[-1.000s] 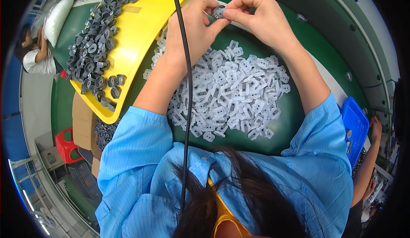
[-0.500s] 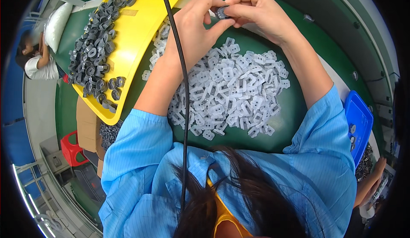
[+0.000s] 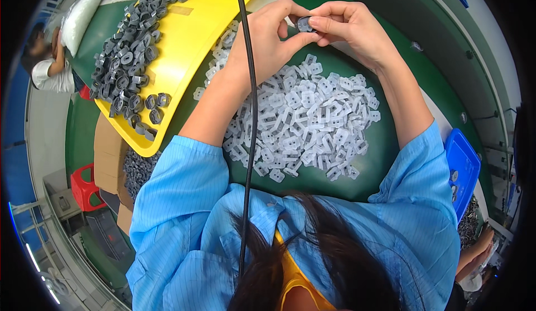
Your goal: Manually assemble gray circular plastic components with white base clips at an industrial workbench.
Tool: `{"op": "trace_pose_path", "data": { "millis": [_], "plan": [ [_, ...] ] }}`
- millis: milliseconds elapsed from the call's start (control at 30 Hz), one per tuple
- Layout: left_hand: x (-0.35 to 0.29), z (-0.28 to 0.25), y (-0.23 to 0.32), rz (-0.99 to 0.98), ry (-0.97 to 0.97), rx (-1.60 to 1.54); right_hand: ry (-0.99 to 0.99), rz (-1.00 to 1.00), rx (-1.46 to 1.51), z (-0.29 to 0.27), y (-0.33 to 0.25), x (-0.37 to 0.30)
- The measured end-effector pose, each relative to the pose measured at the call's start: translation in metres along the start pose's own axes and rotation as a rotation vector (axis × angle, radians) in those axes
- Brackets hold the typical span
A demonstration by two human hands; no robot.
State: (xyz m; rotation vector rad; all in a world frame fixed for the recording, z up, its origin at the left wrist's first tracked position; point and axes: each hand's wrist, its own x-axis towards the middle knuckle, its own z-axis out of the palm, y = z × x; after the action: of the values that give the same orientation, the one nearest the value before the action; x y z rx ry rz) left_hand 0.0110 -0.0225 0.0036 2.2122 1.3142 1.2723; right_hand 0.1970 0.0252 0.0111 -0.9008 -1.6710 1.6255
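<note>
A small dark grey round plastic part [image 3: 305, 25] is pinched between the fingertips of both my hands, above the far side of the green table. My left hand [image 3: 273, 31] holds it from the left with thumb and fingers closed. From the right, my right hand [image 3: 350, 31] grips the same part between thumb and forefinger. Nearer to me lies a wide heap of translucent white plastic pieces [image 3: 304, 121]. On the left, a yellow tray [image 3: 192, 49] carries many similar dark grey parts [image 3: 125, 60]. Whether a white piece sits inside the held part is hidden.
A black cable [image 3: 252, 99] hangs across the view by my left forearm. At right stands a blue tray [image 3: 464, 157] with a few small parts. Cardboard boxes [image 3: 109, 155] and a red stool [image 3: 84, 188] are at left. Another person [image 3: 50, 65] sits far left; another's arm [image 3: 477, 249] shows at lower right.
My view has shifted slightly, so hands and trays appear a little displaced. Both hands still pinch the dark grey part, with only small changes in finger position.
</note>
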Motion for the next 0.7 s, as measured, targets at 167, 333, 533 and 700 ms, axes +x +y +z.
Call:
{"op": "trace_pose_path", "data": {
  "millis": [167,333,533,700],
  "plan": [
    [-0.002,0.006,0.000,-0.007,0.152,0.096,0.375,-0.432,-0.589,0.021,-0.005,-0.006],
    [-0.003,0.007,-0.002,0.041,0.176,0.147,0.452,-0.400,-0.606,0.029,-0.009,-0.009],
    [-0.003,0.007,-0.002,0.050,0.170,0.081,0.270,-0.158,-0.195,0.017,-0.002,-0.005],
    [-0.004,0.009,-0.004,0.030,0.180,0.058,0.380,-0.275,-0.356,0.022,0.000,-0.005]
  ]
}}
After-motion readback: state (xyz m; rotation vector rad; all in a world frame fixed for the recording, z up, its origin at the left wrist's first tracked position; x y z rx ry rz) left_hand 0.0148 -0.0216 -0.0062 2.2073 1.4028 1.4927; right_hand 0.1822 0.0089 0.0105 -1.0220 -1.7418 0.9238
